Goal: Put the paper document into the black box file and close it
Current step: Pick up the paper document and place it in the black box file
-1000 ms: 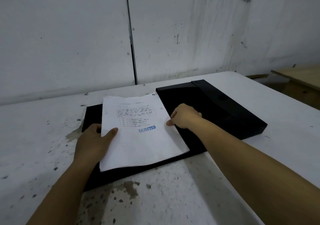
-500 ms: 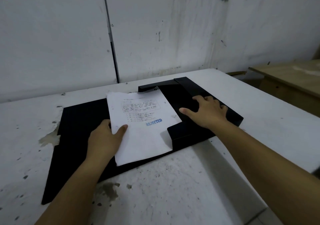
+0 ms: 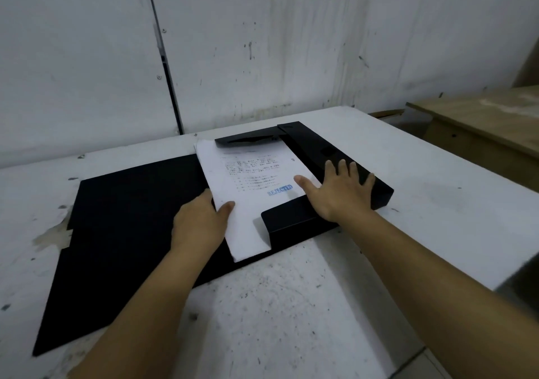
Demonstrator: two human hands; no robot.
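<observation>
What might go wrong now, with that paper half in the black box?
The paper lies skewed, its near corner lying over the box file's near wall, so it may crease or catch there. Its left edge also juts over the open lid; closing now could pinch it. The left hand grips only one edge while the right hand lies flat, so the sheets may buckle if pushed.

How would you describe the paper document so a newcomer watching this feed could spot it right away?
Find the white table against the wall and the open black box file lying flat across it. The paper document is the white sheet sliding into its walled right half, between both hands, the only item with a blue REJECTED stamp.
</observation>
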